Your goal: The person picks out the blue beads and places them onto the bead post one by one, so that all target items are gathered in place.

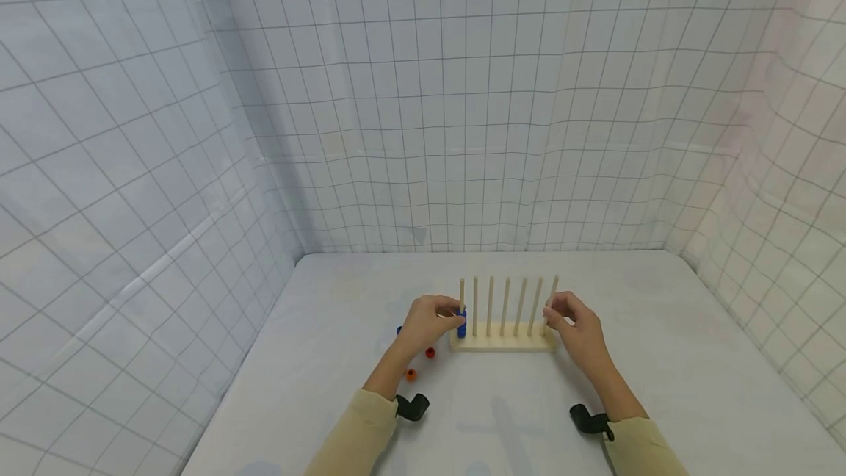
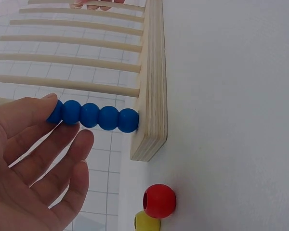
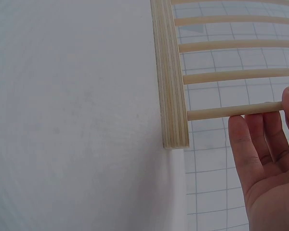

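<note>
A pale wooden rack (image 1: 504, 346) stands on the table with several upright pegs in a row. Several blue beads (image 2: 90, 115) are stacked on its leftmost peg, the lowest one at the base. My left hand (image 1: 426, 323) pinches the uppermost visible blue bead between thumb and finger; part of that bead is hidden by the thumb. At the other end, my right hand (image 1: 581, 329) holds the rightmost peg (image 3: 216, 113) between thumb and fingers. No bead shows on that peg or on the middle pegs.
Left of the rack lie a loose red bead (image 1: 430, 352), an orange bead (image 1: 411, 374) and a blue bead (image 1: 399, 330) partly behind the left hand. A yellow bead (image 2: 145, 222) shows beside the red one. Grid-patterned white curtains (image 1: 449, 131) surround the white table (image 1: 317, 373).
</note>
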A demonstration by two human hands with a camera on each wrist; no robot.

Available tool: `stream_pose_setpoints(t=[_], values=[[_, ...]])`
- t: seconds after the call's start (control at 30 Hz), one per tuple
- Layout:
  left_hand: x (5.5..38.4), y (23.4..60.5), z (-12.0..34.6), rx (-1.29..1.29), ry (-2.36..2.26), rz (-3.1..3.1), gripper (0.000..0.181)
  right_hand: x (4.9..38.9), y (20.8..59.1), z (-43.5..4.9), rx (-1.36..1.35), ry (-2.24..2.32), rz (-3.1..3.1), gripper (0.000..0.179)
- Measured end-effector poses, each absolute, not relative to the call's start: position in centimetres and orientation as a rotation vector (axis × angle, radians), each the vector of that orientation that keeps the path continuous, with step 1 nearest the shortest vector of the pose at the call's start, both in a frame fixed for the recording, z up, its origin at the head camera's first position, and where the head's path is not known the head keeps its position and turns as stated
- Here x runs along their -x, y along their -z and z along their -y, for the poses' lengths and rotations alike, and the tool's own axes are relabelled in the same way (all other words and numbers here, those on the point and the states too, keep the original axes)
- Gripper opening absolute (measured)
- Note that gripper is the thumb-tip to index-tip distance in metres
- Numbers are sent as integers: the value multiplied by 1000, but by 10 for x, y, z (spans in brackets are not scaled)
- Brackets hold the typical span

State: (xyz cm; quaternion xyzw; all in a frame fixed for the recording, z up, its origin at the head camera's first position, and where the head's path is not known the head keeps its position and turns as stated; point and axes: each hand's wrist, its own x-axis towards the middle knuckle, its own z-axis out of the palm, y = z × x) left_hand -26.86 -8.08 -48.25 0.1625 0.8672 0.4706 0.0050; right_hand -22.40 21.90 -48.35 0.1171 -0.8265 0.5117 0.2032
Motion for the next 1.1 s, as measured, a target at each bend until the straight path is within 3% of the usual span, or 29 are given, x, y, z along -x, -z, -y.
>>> stream_pose_setpoints(t=[0.33, 0.73, 1.1], values=[[269, 485, 83, -543, -1449, -2719, 21, 246, 517, -232, -313, -1408, 2308, 9], [269, 479, 89, -562, -1483, -2681, 32, 246, 515, -231, -319, -1424, 2293, 9], [264, 470, 106, -572, -1439, -2760, 23, 244, 515, -231, -318, -1402, 2302, 11]])
